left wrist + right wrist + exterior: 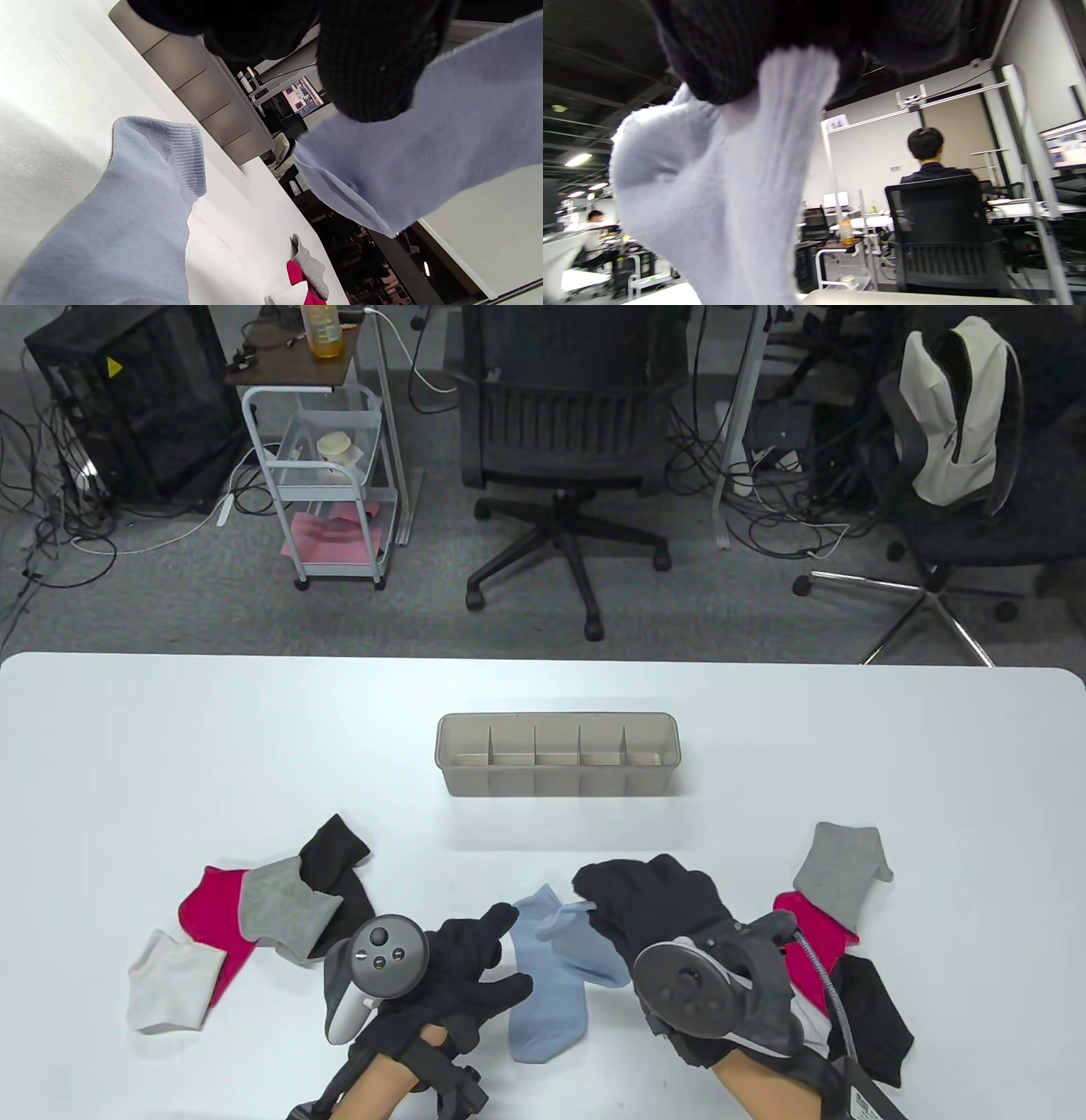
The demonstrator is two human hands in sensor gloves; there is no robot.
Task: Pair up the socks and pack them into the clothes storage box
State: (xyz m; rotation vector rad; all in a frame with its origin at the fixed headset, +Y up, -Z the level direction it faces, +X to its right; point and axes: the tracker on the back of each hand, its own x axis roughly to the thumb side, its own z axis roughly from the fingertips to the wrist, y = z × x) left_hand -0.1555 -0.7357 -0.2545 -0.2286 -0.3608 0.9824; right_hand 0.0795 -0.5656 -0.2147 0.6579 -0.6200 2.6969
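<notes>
Two gloved hands reach over a white table (pixel 170 746) from the near edge. Right hand (pixel 670 925) pinches the cuff of a light blue sock (pixel 581 950), lifted off the table; the right wrist view shows the dark fingertips (pixel 721 63) clamped on its ribbed edge. Left hand (pixel 450 976) lies beside a second blue sock (pixel 543 1010), which rests flat on the table with its cuff pointing away; the fingers are stretched out and slightly apart, holding nothing, and the thumb tip seems to touch the lifted sock in the left wrist view. Both blue socks overlap at the middle near edge.

Further back, at the table's centre, stands a beige box (pixel 557 791) with five compartments, all without socks.

At the left lie a white sock (pixel 170 980), a pink sock (pixel 212 912), a grey sock (pixel 284 909) on top of it, and a black sock (pixel 335 853) behind. At the right lie a grey sock (pixel 840 869), a pink sock (pixel 814 937) and a black sock (pixel 874 1018), partly hidden by the right wrist
</notes>
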